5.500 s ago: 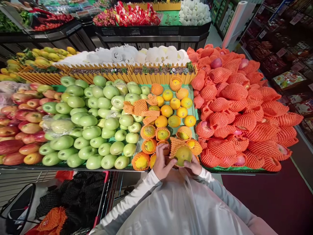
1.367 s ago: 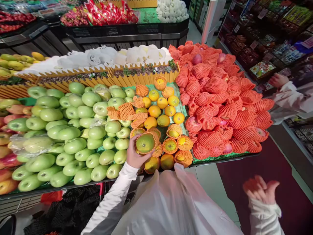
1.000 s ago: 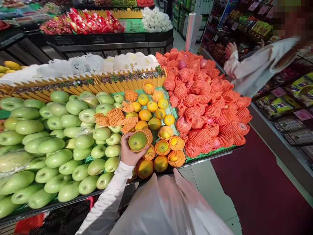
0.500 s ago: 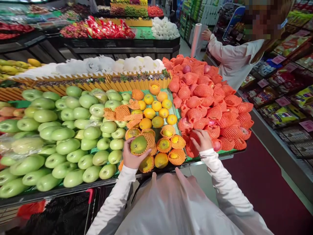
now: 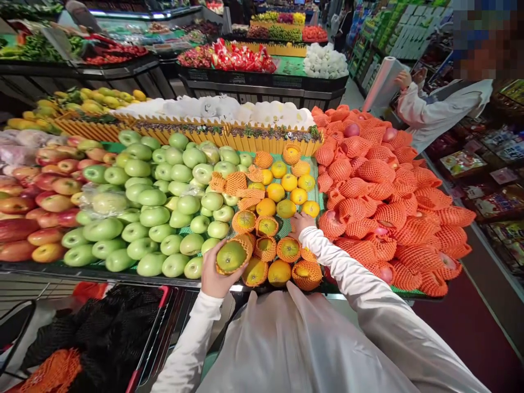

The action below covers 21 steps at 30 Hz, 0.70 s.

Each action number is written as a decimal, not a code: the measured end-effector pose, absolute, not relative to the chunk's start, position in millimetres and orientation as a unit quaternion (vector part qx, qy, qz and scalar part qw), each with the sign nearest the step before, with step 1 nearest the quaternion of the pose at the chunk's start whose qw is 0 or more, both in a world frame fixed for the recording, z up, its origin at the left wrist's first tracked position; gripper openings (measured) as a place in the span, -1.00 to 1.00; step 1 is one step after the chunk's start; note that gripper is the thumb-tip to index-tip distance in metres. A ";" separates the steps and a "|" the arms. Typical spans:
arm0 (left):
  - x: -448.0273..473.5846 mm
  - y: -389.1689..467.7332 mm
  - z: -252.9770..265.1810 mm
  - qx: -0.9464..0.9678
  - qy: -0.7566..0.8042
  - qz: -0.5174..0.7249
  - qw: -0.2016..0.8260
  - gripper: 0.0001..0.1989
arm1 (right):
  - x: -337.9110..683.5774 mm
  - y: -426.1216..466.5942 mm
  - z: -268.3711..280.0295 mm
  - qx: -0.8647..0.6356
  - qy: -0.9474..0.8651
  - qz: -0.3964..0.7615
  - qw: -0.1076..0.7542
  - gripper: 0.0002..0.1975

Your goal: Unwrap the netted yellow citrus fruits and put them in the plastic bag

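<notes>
My left hand (image 5: 216, 275) is wrapped round a greenish orange (image 5: 231, 256) in an orange foam net, held above the front edge of the display. My right hand (image 5: 302, 222) is among the oranges, its fingers curled down over a netted orange that is almost wholly hidden beneath it. Close by lie a netted orange (image 5: 289, 249) and a bare orange (image 5: 310, 209). More oranges in foam nets, such as one at the front (image 5: 307, 274), surround my hands. Loose empty foam nets (image 5: 236, 183) lie between the oranges and the green apples (image 5: 154, 215).
Fruit in red foam nets (image 5: 374, 169) is heaped on the right. Red apples (image 5: 51, 202) lie at the far left. A low yellow fence (image 5: 192, 131) runs behind. A shopping cart (image 5: 164, 297) with black contents stands front left. Another person (image 5: 444, 106) is beside a bag roll (image 5: 382, 84).
My right hand has moved left from the red-netted fruit onto the oranges. My left hand still holds its orange. The view has shifted, showing more of the left side.
</notes>
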State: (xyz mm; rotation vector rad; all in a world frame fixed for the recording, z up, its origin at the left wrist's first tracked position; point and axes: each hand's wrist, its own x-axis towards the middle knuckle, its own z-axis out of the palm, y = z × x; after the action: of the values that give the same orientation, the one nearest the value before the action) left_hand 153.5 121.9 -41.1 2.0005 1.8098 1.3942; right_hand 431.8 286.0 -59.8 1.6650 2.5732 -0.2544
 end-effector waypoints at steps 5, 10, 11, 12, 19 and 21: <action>181.9 162.2 -33.9 0.698 0.532 0.470 0.093 -0.30 | 461.9 287.5 -53.1 0.493 0.864 -0.107 0.009 -0.51; 224.9 213.8 -48.4 0.744 0.454 0.470 0.139 -0.33 | 472.8 284.5 -60.1 0.482 0.863 -0.148 -0.034 -0.54; 233.4 222.6 -53.5 0.749 0.444 0.469 0.147 -0.33 | 473.0 283.6 -63.7 0.478 0.863 -0.158 -0.042 -0.54; 241.4 230.3 -58.9 0.755 0.435 0.466 0.156 -0.34 | 473.1 282.3 -67.3 0.479 0.860 -0.166 -0.053 -0.52; 275.1 251.8 -84.7 0.760 0.452 0.426 0.192 -0.36 | 477.7 269.0 -79.6 0.473 0.832 -0.202 -0.209 -0.17; 277.2 252.7 -86.3 0.765 0.446 0.420 0.199 -0.35 | 478.5 268.4 -82.1 0.456 0.824 -0.214 -0.259 -0.38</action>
State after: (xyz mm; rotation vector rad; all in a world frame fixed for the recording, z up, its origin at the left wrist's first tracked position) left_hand 277.2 252.7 -86.3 2.1382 1.2481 1.1756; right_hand 478.5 268.4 -82.1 1.7301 3.1275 -0.8135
